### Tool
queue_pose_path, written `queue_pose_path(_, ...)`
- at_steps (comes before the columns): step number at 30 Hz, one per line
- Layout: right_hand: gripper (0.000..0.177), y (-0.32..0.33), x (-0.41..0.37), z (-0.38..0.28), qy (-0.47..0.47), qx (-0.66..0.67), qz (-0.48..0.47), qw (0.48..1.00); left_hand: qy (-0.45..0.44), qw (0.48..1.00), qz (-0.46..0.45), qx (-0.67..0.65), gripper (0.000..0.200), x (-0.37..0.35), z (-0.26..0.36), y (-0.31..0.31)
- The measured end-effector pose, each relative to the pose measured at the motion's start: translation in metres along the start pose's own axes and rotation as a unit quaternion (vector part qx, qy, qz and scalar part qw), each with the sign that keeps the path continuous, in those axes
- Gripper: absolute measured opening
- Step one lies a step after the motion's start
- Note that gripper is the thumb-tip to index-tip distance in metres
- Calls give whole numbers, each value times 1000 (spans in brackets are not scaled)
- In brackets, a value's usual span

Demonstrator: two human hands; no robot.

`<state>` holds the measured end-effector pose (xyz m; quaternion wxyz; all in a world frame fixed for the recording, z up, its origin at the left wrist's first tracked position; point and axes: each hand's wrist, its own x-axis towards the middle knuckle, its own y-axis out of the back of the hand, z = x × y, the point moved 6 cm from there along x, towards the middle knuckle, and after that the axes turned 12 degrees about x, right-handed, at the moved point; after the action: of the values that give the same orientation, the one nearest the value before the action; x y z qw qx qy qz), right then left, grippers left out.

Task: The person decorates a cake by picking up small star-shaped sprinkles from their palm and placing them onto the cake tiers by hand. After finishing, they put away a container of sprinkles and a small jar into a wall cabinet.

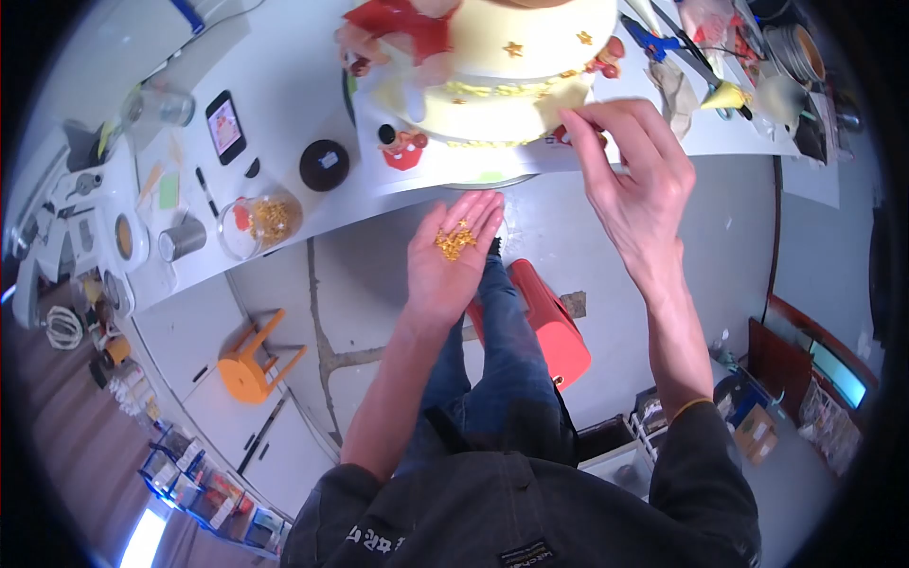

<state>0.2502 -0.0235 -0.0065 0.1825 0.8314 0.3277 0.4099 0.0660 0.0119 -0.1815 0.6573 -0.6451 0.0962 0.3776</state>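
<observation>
My left hand (447,270) lies palm up below the table edge, with a small heap of gold star pieces (456,242) on it. At the right side of a tiered cream-coloured cake (492,115), my right hand (636,170) has its thumb and forefinger pinched together close to the lower tier; what the fingertips hold is too small to make out. Gold stars (512,49) and a yellow beaded band (492,90) decorate the cake. A red figure piece (402,151) stands at its lower left.
Left on the table are a phone (225,128), a black round lid (324,166), a clear tub of gold pieces (275,220) and a metal can (182,240). A blue glue gun (651,40) lies at the upper right. An orange stool (244,377) and red seat (559,341) stand below.
</observation>
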Motion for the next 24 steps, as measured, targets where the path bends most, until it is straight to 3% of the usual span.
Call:
queue_pose_path(2,10,3,-6,-15,9,22,-20,1000,-7,1000,11,-3,57,0,0,3)
queue_pose_path(4,11,-9,-28,-31,8,45,-99,994,-26,999,-42,14,53,2,-4,12)
queue_pose_path(6,13,-33,-64,-40,-77,56,-248,964,-4,998,-68,-2,46,2,-12,12)
queue_pose_path(7,15,-46,-76,-46,-80,72,-259,960,-2,996,-82,17,44,3,-15,11)
queue_pose_path(13,18,-85,-113,-41,-86,53,-293,951,9,997,-54,53,49,1,-22,5)
queue_pose_path(24,13,-82,-104,-48,-77,53,-282,955,3,998,-54,43,51,-1,-13,-3)
